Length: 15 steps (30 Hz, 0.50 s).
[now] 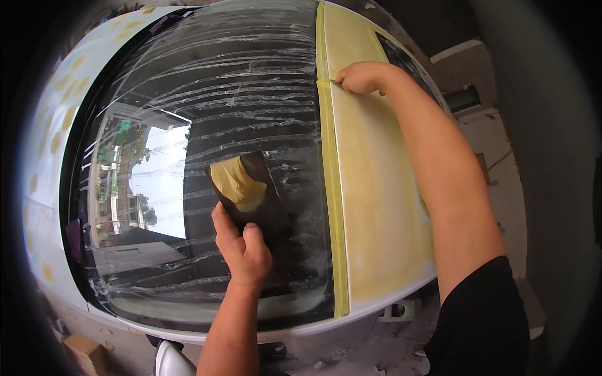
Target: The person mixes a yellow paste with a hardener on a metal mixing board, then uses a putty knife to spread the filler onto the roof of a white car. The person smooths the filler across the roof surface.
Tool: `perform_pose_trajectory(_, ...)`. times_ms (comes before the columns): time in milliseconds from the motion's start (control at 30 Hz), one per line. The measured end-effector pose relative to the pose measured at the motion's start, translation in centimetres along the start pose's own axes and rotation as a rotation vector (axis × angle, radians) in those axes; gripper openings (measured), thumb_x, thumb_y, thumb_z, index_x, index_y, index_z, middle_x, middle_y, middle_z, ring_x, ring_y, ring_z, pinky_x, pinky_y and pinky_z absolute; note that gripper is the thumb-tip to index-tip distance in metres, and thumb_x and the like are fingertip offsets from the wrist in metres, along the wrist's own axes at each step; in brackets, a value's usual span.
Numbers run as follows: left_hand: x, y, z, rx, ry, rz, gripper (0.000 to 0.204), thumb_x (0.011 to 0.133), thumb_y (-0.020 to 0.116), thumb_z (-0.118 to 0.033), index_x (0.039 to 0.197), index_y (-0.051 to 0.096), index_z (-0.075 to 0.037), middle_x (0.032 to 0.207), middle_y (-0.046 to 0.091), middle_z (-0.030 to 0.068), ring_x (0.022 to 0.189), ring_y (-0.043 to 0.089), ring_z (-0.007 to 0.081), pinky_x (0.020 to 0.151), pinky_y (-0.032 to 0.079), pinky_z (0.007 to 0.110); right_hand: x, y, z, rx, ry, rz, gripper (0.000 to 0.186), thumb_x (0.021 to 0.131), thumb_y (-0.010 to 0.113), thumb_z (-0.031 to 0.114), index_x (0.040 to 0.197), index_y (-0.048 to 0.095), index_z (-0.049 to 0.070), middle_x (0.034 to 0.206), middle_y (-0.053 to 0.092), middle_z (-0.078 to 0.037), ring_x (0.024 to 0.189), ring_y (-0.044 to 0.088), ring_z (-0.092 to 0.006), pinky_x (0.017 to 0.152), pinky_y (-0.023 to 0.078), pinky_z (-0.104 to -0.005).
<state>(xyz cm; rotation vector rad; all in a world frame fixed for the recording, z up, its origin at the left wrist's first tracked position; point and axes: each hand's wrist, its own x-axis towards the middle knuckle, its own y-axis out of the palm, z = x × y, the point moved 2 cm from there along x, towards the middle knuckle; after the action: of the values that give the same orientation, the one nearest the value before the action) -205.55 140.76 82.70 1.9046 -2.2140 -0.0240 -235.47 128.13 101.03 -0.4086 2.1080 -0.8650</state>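
Note:
My left hand (pixel 242 247) grips a dark flat board (pixel 269 207) by its near edge, held over the windshield. On the board sits a smooth mound of yellow putty (pixel 235 180). My right arm reaches far forward across the yellow-coated car roof (pixel 382 207). There, my right hand (pixel 360 78) is closed in a pinch on what looks like a thin putty spreader (pixel 333 81); the fingers hide most of it. Its dark tip meets the roof's edge beside a strip of yellow masking tape (pixel 330 166), which runs along the border between glass and roof.
The dark windshield (pixel 251 125) carries whitish streaks and reflects a bright opening. To the left lies a pale hood (pixel 47 169) with yellow patches. Purple scraps (pixel 74 240) rest at the glass edge. Below are a side mirror (pixel 172 360) and a cardboard box (pixel 86 353).

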Motion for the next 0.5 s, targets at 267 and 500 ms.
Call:
perform_pose_trajectory(267, -0.1, 0.0, 0.2, -0.046, -0.020, -0.007, 0.051, 0.079, 0.042, 0.000, 0.129, 0.045, 0.006, 0.105, 0.063, 0.0202, 0.093, 0.064, 0.0268, 0.087, 0.049, 0.033, -2.6, 1.9, 0.4, 0.022, 0.020, 0.024, 0.060, 0.085, 0.049, 0.015, 0.144, 0.050, 0.027, 0.148, 0.047, -0.004, 0.132, 0.046, -0.0285, 0.098, 0.045, -0.0521)
perform_pose_trajectory(500, 0.0, 0.1, 0.5, -0.038, -0.008, -0.009, 0.051, 0.079, 0.041, -0.001, 0.130, 0.045, 0.006, 0.105, 0.063, 0.0215, 0.094, 0.063, 0.0292, 0.088, 0.048, 0.035, -5.6, 4.3, 0.7, 0.043, -0.020, 0.052, 0.056, 0.085, 0.052, 0.014, 0.141, 0.054, 0.021, 0.141, 0.054, -0.007, 0.125, 0.051, -0.0287, 0.094, 0.047, -0.0482)
